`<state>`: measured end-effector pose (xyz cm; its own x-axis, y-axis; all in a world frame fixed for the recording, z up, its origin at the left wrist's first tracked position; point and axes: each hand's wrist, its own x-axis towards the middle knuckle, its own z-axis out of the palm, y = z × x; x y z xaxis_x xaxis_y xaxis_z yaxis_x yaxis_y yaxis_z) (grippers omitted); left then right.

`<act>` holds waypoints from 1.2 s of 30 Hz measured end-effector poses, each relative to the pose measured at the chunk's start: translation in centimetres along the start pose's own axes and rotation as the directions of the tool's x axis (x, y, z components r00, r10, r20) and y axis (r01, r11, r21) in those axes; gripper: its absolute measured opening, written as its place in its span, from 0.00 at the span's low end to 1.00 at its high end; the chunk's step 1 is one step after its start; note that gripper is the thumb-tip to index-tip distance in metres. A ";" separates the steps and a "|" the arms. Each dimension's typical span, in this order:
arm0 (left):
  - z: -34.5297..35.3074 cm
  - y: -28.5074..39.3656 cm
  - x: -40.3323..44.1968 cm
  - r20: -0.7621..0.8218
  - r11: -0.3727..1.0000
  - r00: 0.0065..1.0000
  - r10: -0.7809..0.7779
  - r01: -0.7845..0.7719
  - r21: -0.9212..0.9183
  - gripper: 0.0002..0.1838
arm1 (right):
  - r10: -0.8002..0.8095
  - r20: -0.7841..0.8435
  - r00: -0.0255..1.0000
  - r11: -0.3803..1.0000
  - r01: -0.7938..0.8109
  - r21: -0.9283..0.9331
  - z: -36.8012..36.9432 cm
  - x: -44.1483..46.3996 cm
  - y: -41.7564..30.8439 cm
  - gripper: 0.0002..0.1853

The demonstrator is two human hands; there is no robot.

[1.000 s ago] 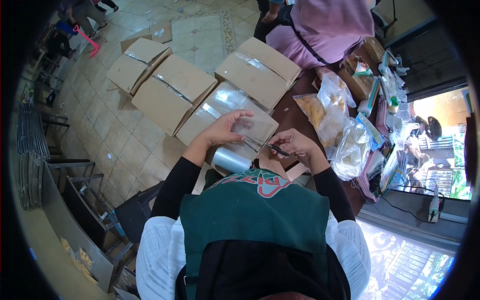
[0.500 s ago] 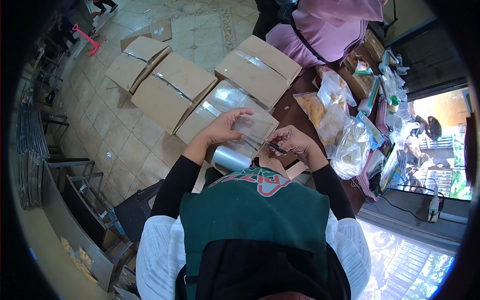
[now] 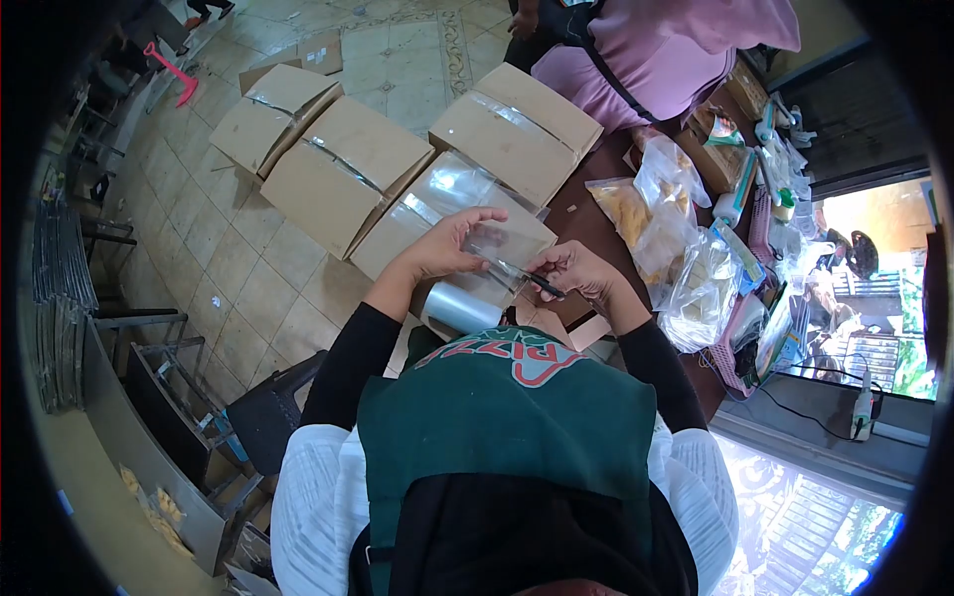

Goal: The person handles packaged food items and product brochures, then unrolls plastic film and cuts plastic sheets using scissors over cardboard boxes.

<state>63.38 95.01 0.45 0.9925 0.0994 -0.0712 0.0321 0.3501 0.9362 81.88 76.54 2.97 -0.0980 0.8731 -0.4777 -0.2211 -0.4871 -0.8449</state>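
Note:
My left hand (image 3: pixel 449 243) is curved with the thumb and fingers around a piece of clear plastic film (image 3: pixel 497 243). In my right hand (image 3: pixel 576 270) is a pair of scissors (image 3: pixel 545 286) with dark handles, its thin blades pointing left at the film. Under my left hand lies a roll of clear plastic film (image 3: pixel 462 309), close to my green apron. The film lies over a closed cardboard box (image 3: pixel 383 241) directly in front of me, and glare hides its edges.
More cardboard boxes (image 3: pixel 343 159) stand ahead and to the left. Filled plastic bags (image 3: pixel 621 214) lie on the brown table (image 3: pixel 586 214) at the right. A person in a pink garment (image 3: pixel 656 74) is beyond the table. A black chair (image 3: pixel 278 407) stands at my left.
Both hands keep nearly the same place. The scissors have shifted slightly with my right hand. The person in pink has moved a little to the right, and a hand now shows beside them.

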 end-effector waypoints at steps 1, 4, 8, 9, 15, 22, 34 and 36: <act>0.0 0.0 0.0 0.004 1.000 1.000 -0.003 0.003 0.004 0.40 | -0.001 0.000 1.000 1.000 0.001 -0.004 0.1 -0.1 -0.1 0.20; 0.0 0.2 0.0 0.006 1.000 1.000 -0.022 0.022 0.010 0.40 | -0.005 0.014 1.000 1.000 0.005 0.003 0.1 -0.2 -0.3 0.20; 0.3 0.8 -0.2 0.006 0.999 0.999 -0.042 0.042 -0.019 0.41 | 0.005 0.010 1.000 1.000 -0.005 0.025 0.1 0.0 -0.6 0.21; 0.3 0.9 -0.2 0.012 0.999 0.999 -0.040 0.041 -0.031 0.41 | -0.002 0.014 1.000 1.000 0.001 0.031 0.3 0.1 -0.7 0.20; 0.0 -0.2 -0.1 -0.009 0.998 0.998 0.061 -0.061 0.018 0.42 | -0.009 0.020 1.000 1.000 0.009 0.020 0.7 0.3 -1.0 0.20; 0.5 0.2 -0.2 0.006 0.997 0.997 0.075 -0.075 0.032 0.41 | 0.008 0.032 0.999 1.000 -0.009 0.029 0.4 -0.1 -1.2 0.20; 0.4 -0.2 0.1 -0.038 0.989 0.996 0.079 -0.073 0.131 0.40 | -0.011 0.021 1.000 1.000 0.010 0.027 0.7 -0.1 -0.8 0.20; 0.4 -0.3 0.2 -0.060 0.995 0.995 0.079 -0.075 0.063 0.39 | -0.026 0.012 1.000 0.999 0.026 0.026 0.5 -0.1 -0.7 0.20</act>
<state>63.60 94.51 0.32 0.9830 0.1828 -0.0178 -0.0351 0.2823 0.9587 81.54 76.85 3.71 -0.1034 0.8856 -0.4528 -0.2485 -0.4638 -0.8504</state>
